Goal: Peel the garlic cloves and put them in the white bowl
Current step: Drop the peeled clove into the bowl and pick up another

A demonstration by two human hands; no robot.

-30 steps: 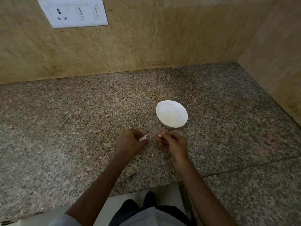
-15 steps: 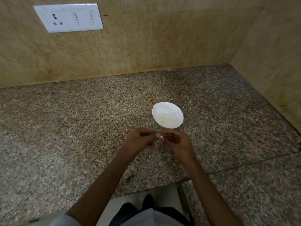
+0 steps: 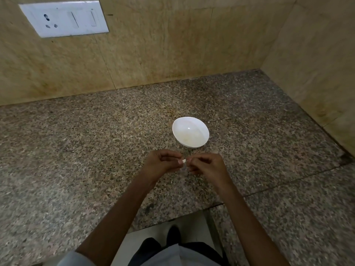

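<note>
Garlic clove pinched between left hand and right hand fingertips, fingers curled, near white bowl.

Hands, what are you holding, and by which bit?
A garlic clove: the left hand pinches one end, the right hand pinches the other end.

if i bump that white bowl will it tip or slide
The bowl looks small, shallow and empty, so probably light. On the smooth stone counter it would likely slide rather than tip. Its rounded sides may let it rock if pushed at the rim.
</note>
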